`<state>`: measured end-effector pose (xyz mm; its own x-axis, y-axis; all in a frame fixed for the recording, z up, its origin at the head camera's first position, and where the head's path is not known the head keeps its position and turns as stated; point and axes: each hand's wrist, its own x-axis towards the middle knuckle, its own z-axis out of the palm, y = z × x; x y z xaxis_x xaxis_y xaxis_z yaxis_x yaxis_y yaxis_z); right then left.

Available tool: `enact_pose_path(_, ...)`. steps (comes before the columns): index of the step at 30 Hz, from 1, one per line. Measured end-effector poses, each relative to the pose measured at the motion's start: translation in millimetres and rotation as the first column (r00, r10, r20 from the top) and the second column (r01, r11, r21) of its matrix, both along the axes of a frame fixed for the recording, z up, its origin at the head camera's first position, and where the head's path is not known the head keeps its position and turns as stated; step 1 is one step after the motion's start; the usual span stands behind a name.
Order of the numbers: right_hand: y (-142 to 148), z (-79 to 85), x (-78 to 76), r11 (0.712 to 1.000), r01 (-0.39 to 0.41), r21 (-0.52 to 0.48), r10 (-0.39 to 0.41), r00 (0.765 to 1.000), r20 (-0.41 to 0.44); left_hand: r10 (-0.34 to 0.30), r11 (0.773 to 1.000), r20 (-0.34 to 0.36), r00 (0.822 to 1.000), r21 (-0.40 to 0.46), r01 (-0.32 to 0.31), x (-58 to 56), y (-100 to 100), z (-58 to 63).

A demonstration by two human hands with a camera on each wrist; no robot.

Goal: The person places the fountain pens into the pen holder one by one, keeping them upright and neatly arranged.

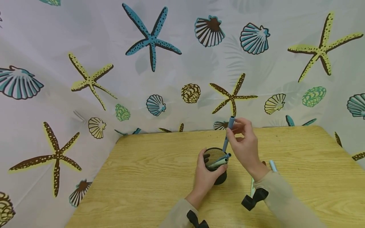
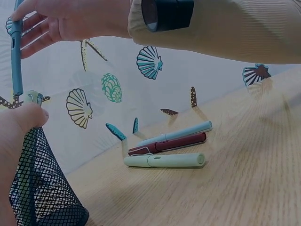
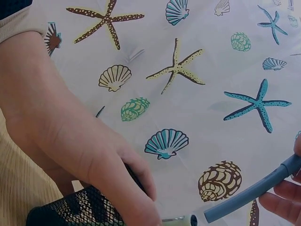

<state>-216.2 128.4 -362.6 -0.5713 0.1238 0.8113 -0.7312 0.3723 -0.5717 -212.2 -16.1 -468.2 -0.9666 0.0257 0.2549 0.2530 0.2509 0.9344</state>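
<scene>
My left hand (image 1: pixel 203 178) grips a black mesh pen cup (image 1: pixel 220 180), fingers around the far side and thumb at the near rim. The cup leans, and inside it a blue pen (image 1: pixel 228 155) and a pale green pen (image 1: pixel 219 163) rest against the right of the rim. Above that side, my right hand (image 1: pixel 246 144) pinches another blue pen (image 1: pixel 230 123) between thumb and fingers. This pen stands nearly upright, its lower end close over the cup's rim. In the left wrist view the cup's mesh wall (image 2: pixel 47 181) shows below my left thumb.
Right of the cup, partly under my right forearm, a light blue pen (image 2: pixel 190 130), a dark red pen (image 2: pixel 183 141) and a pale green pen (image 2: pixel 176 160) lie side by side on the wooden table (image 1: pixel 142 171). A patterned cloth (image 1: pixel 171 79) hangs behind the table.
</scene>
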Motion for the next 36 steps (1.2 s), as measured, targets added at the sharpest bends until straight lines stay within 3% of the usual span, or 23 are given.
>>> enact_pose_path(5,-9,1.0,0.5,1.000,-0.008,0.024,0.008,1.000,0.009,-0.004,1.000,0.000,1.000,-0.005,0.004,1.2,-1,0.8)
enact_pose_path(12,-22,14.1,18.9,0.997,-0.034,0.067,0.031,0.999,0.039,-0.007,1.000,0.003,1.000,-0.012,0.007,2.0,-1,-0.6)
enact_pose_path(22,-16,-21.8,-1.6,0.993,-0.042,0.114,0.031,0.995,0.093,-0.009,1.000,-0.001,1.000,-0.009,0.009,2.0,-1,0.4)
enact_pose_path(36,-9,-33.1,-0.8,0.969,-0.054,0.240,0.006,0.981,0.195,-0.009,1.000,-0.017,1.000,-0.011,0.009,1.3,-1,0.0)
